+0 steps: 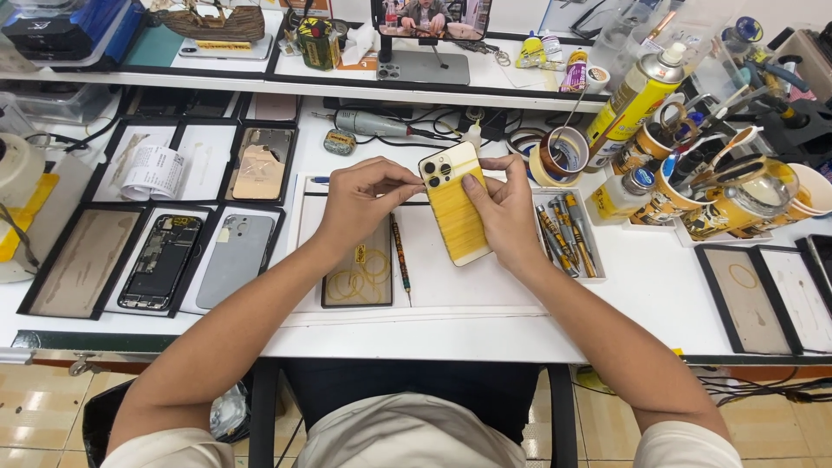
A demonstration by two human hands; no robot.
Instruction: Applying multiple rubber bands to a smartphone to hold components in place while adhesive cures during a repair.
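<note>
phone [454, 208] back: pale cream top with black camera rings, rest wrapped in yellow bands; worktable [641, 286] white; mat [451, 277] under it white; small tray [358, 276] dark-framed, tan inside, yellow rubber-band loops on it; screwdriver [399, 251] striped orange and black; opened phone [161, 262] black inside with grey parts; back cover [235, 260] beside it grey-blue; spray can [635, 100] yellow with white cap; tape roll [557, 154] brown; cups [737, 204] on the right yellow-brown with dark print; floor [52, 407] beige tiles, brown marbling
</note>
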